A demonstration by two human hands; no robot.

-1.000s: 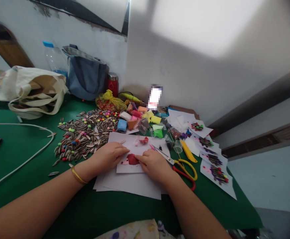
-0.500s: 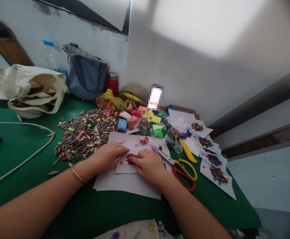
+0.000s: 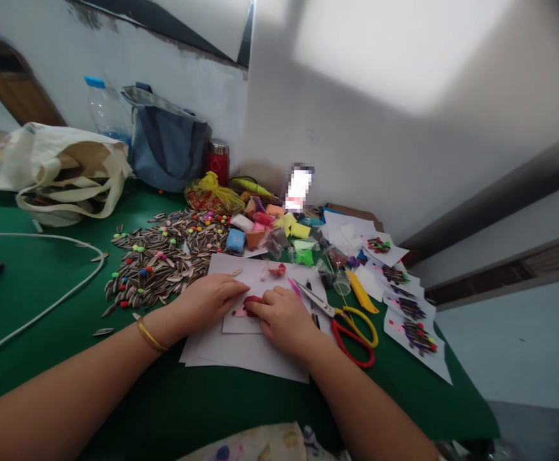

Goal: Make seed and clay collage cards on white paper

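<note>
My left hand (image 3: 214, 299) lies flat with fingers stretched out, its fingertips at the edge of a small white card (image 3: 241, 326). On that card is a flat shape of red modelling clay (image 3: 252, 299) with a pink clay part (image 3: 239, 312) bearing small dark dots at its left. My right hand (image 3: 286, 318) rests over the card, index finger extended and pressing on the red clay; its other fingers are partly hidden. Under the card lie larger white paper sheets (image 3: 241, 353). A loose red clay lump (image 3: 277, 271) sits just beyond my right hand.
Scissors (image 3: 356, 326) and a yellow cutter (image 3: 362, 291) lie right of my right hand. Sunflower seeds (image 3: 164, 275) are heaped at left, with coloured clay packs (image 3: 255, 238) behind. Finished-looking seed pictures (image 3: 418, 336) line the right edge. A white cable (image 3: 77, 294) curves across the left.
Both hands keep almost the same place. My right index finger still presses the red clay; the view has shifted very slightly.
</note>
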